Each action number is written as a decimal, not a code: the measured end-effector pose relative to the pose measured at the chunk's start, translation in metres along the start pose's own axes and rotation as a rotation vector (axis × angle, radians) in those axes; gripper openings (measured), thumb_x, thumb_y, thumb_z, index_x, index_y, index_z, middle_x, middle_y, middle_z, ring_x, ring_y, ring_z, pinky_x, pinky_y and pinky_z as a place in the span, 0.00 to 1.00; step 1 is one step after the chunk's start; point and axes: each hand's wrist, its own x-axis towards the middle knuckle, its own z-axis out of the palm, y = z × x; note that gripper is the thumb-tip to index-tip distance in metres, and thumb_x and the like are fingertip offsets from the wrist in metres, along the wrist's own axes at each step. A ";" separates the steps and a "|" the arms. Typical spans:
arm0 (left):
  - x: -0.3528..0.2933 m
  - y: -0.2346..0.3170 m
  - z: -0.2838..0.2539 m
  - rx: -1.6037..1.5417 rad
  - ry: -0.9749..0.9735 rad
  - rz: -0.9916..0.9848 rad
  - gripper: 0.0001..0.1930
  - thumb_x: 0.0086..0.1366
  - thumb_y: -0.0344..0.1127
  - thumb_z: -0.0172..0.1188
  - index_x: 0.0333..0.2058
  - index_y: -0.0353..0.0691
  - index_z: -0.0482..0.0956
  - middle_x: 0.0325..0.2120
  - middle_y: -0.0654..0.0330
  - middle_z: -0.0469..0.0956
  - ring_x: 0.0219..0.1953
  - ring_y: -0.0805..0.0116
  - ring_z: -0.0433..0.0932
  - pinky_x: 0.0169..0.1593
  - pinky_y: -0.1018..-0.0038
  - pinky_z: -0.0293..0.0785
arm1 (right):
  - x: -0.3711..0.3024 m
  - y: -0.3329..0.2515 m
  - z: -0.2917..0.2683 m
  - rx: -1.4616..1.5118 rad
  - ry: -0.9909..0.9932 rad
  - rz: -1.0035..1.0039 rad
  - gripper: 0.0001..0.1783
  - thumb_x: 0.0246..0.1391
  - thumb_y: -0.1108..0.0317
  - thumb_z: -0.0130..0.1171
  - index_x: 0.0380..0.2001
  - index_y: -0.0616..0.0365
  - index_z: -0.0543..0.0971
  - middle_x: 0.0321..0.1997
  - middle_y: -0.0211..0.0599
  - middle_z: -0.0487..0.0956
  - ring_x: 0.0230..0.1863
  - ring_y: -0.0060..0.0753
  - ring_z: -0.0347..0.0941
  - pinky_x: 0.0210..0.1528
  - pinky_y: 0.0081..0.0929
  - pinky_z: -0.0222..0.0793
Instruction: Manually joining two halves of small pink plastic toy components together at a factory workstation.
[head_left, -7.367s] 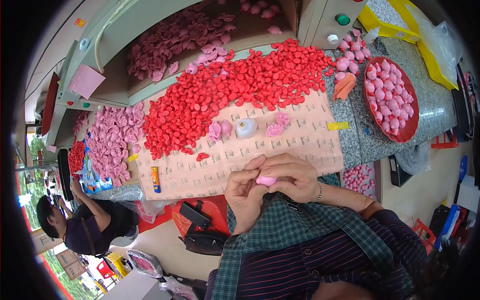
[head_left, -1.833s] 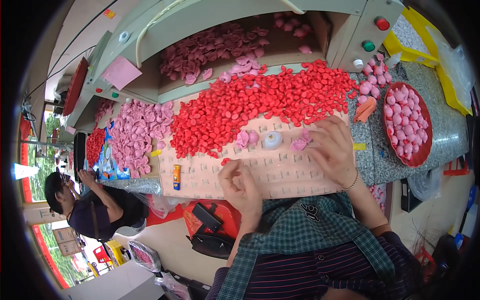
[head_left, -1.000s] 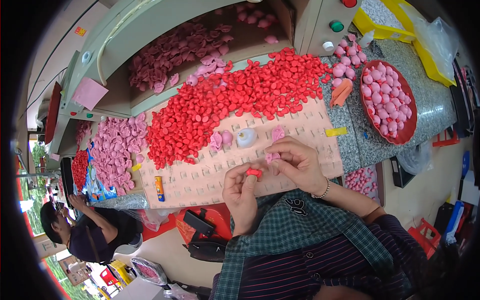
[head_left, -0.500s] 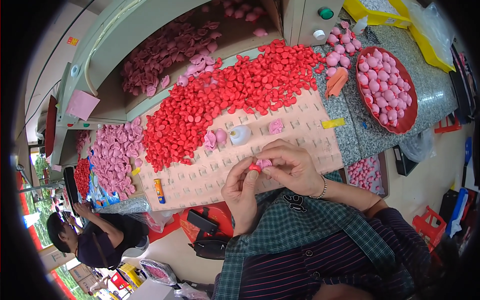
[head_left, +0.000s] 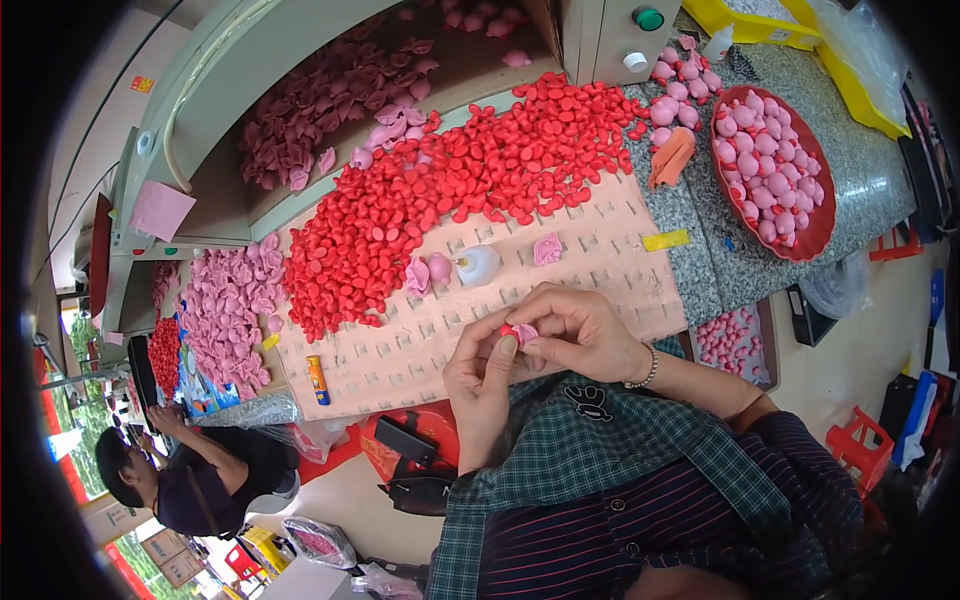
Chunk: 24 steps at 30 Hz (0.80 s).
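Observation:
Close to the front edge of the pink mat (head_left: 600, 260), my two hands meet fingertip to fingertip. My left hand (head_left: 480, 385) pinches a small glossy red piece (head_left: 508, 331) between thumb and fingers. Against it, my right hand (head_left: 588, 338) pinches a small pink petal-like soft piece (head_left: 524, 335); the two pieces touch, partly covered by my fingers. Just beyond lie a white squeeze bottle (head_left: 479, 265) on its side, a pink ball (head_left: 439, 266), a crumpled pink piece (head_left: 417, 277) and a single folded pink piece (head_left: 548, 249).
A heap of red pieces (head_left: 450, 170) spans the mat's far side; pink pieces (head_left: 225, 310) are piled at left. A red scalloped basket (head_left: 826, 225) of pink balls stands right. An orange tube (head_left: 317, 380) lies near the left front. Another person (head_left: 205, 470) works at far left.
The pink piece has turned a little between my right fingers and sits against the red one. Both hands stay almost in the same place.

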 end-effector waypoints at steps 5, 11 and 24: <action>0.002 0.001 -0.008 -0.119 -0.046 -0.117 0.13 0.71 0.30 0.54 0.51 0.32 0.72 0.38 0.59 0.79 0.38 0.73 0.78 0.45 0.77 0.74 | 0.000 0.000 0.007 0.045 0.013 -0.016 0.19 0.57 0.86 0.54 0.52 0.68 0.73 0.48 0.37 0.71 0.40 0.21 0.77 0.38 0.18 0.75; 0.002 -0.001 -0.011 -0.205 -0.013 -0.092 0.12 0.71 0.30 0.56 0.50 0.32 0.73 0.38 0.58 0.81 0.36 0.77 0.77 0.42 0.81 0.73 | 0.006 -0.018 0.000 -0.291 -0.143 -0.116 0.19 0.55 0.84 0.59 0.51 0.65 0.76 0.50 0.37 0.72 0.44 0.22 0.76 0.40 0.20 0.74; -0.012 0.005 -0.003 0.519 -0.011 0.209 0.19 0.64 0.24 0.62 0.53 0.33 0.73 0.34 0.62 0.76 0.34 0.76 0.73 0.40 0.80 0.70 | 0.004 -0.001 0.001 0.148 0.091 0.033 0.08 0.61 0.76 0.58 0.44 0.65 0.78 0.42 0.36 0.78 0.39 0.25 0.77 0.42 0.20 0.74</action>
